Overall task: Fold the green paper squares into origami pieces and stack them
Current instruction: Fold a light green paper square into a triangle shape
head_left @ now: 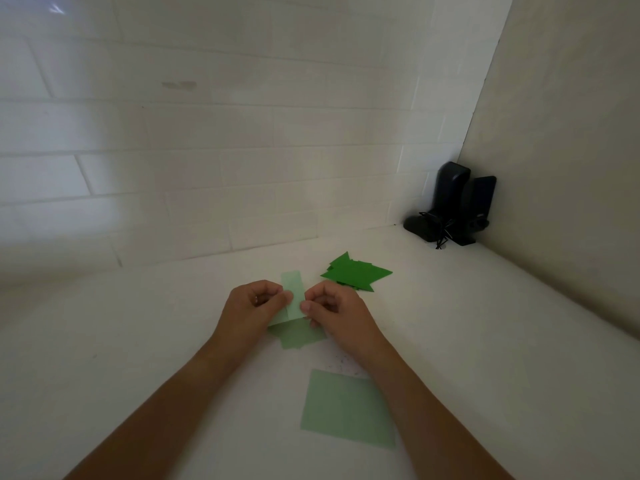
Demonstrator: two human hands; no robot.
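My left hand [254, 308] and my right hand [334, 311] both pinch a narrow, pale green folded paper strip [293, 292] that stands upright between them above the white counter. Under the hands lies more pale green paper [301, 336], partly hidden by them. A flat pale green paper square [348, 408] rests close to me, beside my right forearm. A pile of darker green folded pieces [356, 271] with pointed corners lies just beyond my right hand.
White counter [156, 341] runs to a tiled wall at the back and a plain wall on the right. A black device with a cable [453, 206] stands in the far right corner.
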